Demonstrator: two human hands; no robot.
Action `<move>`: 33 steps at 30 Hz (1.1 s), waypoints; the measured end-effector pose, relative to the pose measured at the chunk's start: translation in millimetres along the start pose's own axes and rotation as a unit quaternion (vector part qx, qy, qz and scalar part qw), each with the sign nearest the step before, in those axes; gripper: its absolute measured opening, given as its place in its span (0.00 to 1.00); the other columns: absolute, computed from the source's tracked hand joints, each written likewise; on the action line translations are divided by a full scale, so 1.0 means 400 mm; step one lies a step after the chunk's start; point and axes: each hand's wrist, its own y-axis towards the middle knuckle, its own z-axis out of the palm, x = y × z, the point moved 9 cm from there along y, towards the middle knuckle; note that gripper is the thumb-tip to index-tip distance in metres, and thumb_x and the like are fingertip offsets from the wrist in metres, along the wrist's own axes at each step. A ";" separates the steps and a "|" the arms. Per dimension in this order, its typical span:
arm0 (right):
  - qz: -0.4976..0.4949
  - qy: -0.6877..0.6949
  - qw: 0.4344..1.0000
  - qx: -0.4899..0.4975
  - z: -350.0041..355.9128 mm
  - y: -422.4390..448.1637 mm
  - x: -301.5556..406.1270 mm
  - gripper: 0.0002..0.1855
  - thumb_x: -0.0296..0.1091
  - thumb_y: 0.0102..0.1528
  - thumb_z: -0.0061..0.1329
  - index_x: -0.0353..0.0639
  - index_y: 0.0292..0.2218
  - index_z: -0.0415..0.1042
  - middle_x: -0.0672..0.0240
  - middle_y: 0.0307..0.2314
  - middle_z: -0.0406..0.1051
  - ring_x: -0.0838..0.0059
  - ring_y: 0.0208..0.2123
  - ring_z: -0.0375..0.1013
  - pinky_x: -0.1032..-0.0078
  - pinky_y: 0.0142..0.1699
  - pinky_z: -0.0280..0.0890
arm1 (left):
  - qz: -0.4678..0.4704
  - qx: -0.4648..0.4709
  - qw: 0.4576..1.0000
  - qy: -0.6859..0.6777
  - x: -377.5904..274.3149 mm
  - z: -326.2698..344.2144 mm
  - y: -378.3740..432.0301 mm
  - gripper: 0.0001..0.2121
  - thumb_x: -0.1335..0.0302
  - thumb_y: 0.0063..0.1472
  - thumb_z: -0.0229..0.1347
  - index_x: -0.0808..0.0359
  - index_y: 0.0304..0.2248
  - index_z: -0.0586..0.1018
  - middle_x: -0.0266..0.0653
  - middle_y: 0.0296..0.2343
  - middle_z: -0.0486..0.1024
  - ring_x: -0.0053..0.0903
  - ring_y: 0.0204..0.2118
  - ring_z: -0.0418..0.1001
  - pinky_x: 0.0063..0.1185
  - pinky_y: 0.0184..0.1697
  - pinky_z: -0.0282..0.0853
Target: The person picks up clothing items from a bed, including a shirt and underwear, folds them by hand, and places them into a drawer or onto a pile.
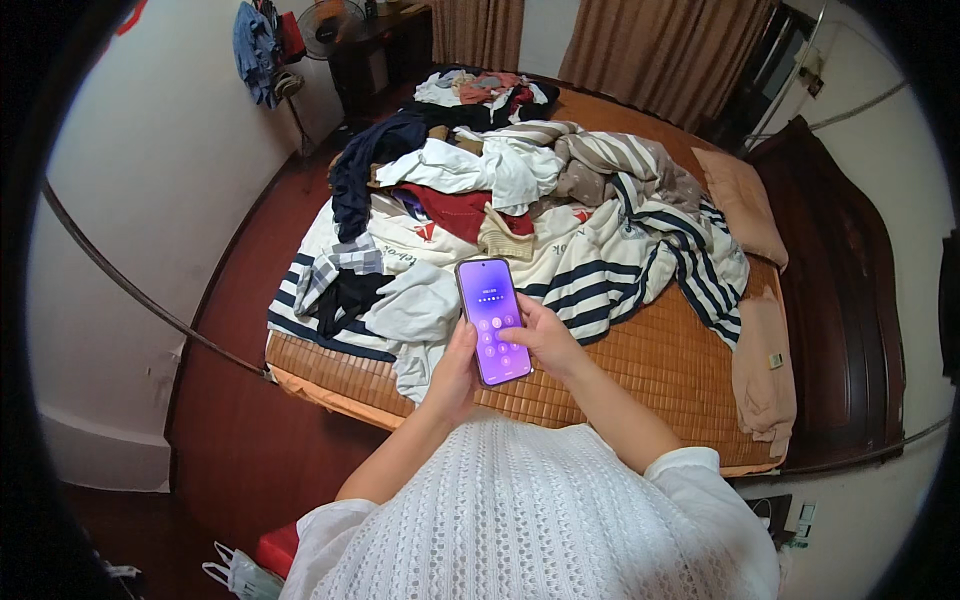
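Observation:
A smartphone (480, 289) with a purple lit screen and a number keypad is held upright in front of my chest. My left hand (456, 371) grips its left side, the thumb along the edge. On the other side, my right hand (546, 337) supports the phone while its thumb reaches over the keypad. Just beyond the phone, a striped white-and-navy blanket (600, 292) lies rumpled on the bed. White garments (416, 300), a black garment (349, 300) and a grey checked cloth (352, 259) rest on it near my left hand.
The bed has a woven bamboo mat (645, 390), a dark wooden headboard (832, 300) and a pink pillow (742, 202) at right. Further clothes (480, 169) are heaped towards the far end. A fan (328, 28) stands by the left wall. Beside me sits a plastic bag (247, 574).

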 end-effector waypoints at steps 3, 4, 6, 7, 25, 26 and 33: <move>0.010 0.011 1.000 0.019 0.015 -0.009 0.011 0.30 0.20 0.43 0.46 0.36 0.49 0.54 0.68 0.38 0.64 0.80 0.38 0.65 0.82 0.44 0.61 | 0.006 -0.004 1.000 -0.001 -0.003 -0.004 -0.001 0.21 0.59 0.61 0.33 0.55 0.51 0.53 0.32 0.43 0.63 0.19 0.42 0.66 0.21 0.41 0.67; 0.025 0.042 0.998 0.034 0.023 -0.012 0.010 0.31 0.19 0.42 0.47 0.36 0.49 0.53 0.68 0.39 0.64 0.79 0.39 0.65 0.81 0.44 0.61 | 0.007 -0.004 1.000 -0.001 -0.004 -0.005 -0.003 0.21 0.59 0.61 0.33 0.55 0.51 0.53 0.32 0.43 0.63 0.19 0.42 0.66 0.21 0.41 0.67; 0.017 0.013 0.999 0.039 0.023 -0.015 0.008 0.32 0.19 0.42 0.47 0.36 0.50 0.53 0.68 0.39 0.64 0.79 0.39 0.65 0.81 0.45 0.61 | 0.001 -0.014 1.000 -0.014 -0.001 -0.009 -0.005 0.20 0.59 0.61 0.33 0.56 0.51 0.53 0.33 0.43 0.63 0.21 0.42 0.66 0.22 0.42 0.67; 0.008 -0.016 0.999 0.043 0.023 -0.016 0.008 0.33 0.19 0.41 0.47 0.35 0.50 0.52 0.67 0.40 0.63 0.78 0.40 0.65 0.80 0.46 0.60 | 0.001 -0.014 1.000 -0.013 -0.004 -0.006 -0.006 0.20 0.59 0.61 0.33 0.56 0.51 0.53 0.33 0.43 0.63 0.21 0.42 0.66 0.22 0.42 0.67; 0.009 0.063 0.997 0.040 0.019 -0.036 0.003 0.30 0.23 0.44 0.40 0.35 0.50 0.51 0.63 0.42 0.61 0.76 0.43 0.62 0.78 0.47 0.58 | -0.007 -0.019 1.000 -0.006 -0.002 0.005 -0.002 0.19 0.59 0.62 0.31 0.58 0.49 0.56 0.36 0.43 0.63 0.24 0.44 0.66 0.24 0.43 0.66; 0.012 0.068 0.997 0.043 0.020 -0.035 0.003 0.30 0.23 0.44 0.40 0.35 0.50 0.51 0.63 0.42 0.61 0.76 0.43 0.62 0.78 0.47 0.59 | -0.008 -0.017 1.000 -0.008 -0.006 0.010 -0.002 0.19 0.59 0.62 0.31 0.59 0.49 0.56 0.36 0.43 0.63 0.24 0.44 0.66 0.24 0.43 0.66; 0.036 0.097 0.995 0.013 0.024 -0.038 0.016 0.28 0.22 0.44 0.40 0.34 0.49 0.53 0.64 0.40 0.62 0.76 0.42 0.63 0.80 0.46 0.60 | -0.005 -0.017 1.000 -0.016 -0.005 0.007 -0.004 0.20 0.59 0.62 0.30 0.60 0.49 0.56 0.36 0.43 0.63 0.25 0.44 0.66 0.25 0.44 0.65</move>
